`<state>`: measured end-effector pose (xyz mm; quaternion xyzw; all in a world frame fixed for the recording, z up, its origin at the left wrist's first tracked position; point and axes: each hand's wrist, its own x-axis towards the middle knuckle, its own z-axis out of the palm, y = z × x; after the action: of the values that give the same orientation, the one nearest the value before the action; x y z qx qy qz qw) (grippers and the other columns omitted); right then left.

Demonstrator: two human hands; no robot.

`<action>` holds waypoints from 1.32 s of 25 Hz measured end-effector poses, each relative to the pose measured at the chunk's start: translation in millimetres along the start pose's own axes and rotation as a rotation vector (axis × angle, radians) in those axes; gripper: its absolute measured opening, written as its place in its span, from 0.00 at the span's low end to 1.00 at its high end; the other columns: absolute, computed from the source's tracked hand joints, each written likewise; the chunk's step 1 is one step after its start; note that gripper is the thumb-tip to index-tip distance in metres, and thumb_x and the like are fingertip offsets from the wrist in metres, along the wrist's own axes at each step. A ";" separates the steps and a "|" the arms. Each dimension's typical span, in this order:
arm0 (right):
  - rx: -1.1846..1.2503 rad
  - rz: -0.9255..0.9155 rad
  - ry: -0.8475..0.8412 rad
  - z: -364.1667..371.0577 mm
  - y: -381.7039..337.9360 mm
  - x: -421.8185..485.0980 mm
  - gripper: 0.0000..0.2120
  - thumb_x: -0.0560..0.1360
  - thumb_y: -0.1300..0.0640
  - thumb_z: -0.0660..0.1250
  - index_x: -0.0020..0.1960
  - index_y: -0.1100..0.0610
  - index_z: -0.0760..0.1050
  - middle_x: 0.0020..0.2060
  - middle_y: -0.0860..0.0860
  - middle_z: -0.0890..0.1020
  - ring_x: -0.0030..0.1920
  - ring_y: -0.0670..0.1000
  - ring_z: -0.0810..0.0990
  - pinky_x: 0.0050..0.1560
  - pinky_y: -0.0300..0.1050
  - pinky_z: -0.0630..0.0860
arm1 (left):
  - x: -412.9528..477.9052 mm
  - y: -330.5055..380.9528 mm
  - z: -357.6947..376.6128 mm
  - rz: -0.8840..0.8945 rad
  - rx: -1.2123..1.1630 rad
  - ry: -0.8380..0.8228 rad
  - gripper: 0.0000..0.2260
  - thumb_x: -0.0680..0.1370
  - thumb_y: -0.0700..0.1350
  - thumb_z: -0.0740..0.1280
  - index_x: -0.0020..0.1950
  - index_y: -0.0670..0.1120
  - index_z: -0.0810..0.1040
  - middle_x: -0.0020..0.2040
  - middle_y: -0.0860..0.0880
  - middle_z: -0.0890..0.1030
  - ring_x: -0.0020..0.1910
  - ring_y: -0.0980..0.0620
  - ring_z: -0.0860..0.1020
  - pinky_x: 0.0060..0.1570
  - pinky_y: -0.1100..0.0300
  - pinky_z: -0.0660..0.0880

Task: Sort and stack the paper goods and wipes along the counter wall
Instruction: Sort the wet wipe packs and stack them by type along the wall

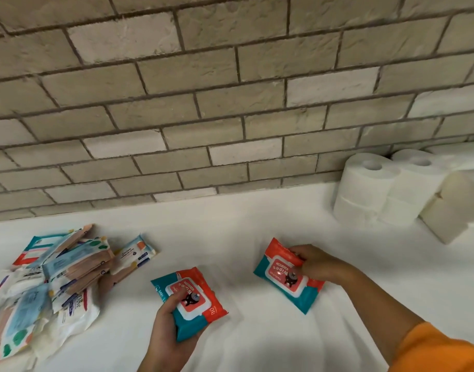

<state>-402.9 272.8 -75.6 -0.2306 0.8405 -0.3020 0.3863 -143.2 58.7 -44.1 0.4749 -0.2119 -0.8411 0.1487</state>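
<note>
Two matching red-and-teal packs are in hand, one in each. The left wipes pack (192,299) is gripped at its near-left corner by the left hand (168,336), thumb on the lid side and fingers curled beneath. The right wipes pack (284,277) is pinched at its right edge by the right hand (315,264), fingers closed over the lid label. Both packs are turned lid up, and their long axes run roughly parallel, from far left to near right. The right pack lies farther from the body and nearer the wall than the left one. Whether either pack rests on the counter (257,226) or is held just above it cannot be told. A gap of bare counter separates the two, so stacking one on the other would likely call for a short sideways carry. A pile of mixed packs (58,277) lies loose at the left, well apart from the brick wall (230,116). Toilet paper rolls (386,189) are stacked against that wall at the far right, the right hand being the nearer to them. An orange sleeve (439,350) shows at the near right.
</note>
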 end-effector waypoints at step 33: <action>-0.791 -0.174 0.522 -43.3 52.5 89.8 0.22 0.81 0.46 0.63 0.74 0.46 0.70 0.71 0.52 0.75 0.67 0.56 0.77 0.66 0.53 0.75 | 18.2 -46.5 41.0 0.014 -0.043 -0.032 0.21 0.76 0.44 0.68 0.69 0.50 0.74 0.63 0.38 0.82 0.64 0.34 0.79 0.55 0.32 0.78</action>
<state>-498.6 268.6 -134.9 -0.3459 0.9373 -0.0383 0.0185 -190.0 99.6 -61.8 0.4565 -0.1994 -0.8520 0.1611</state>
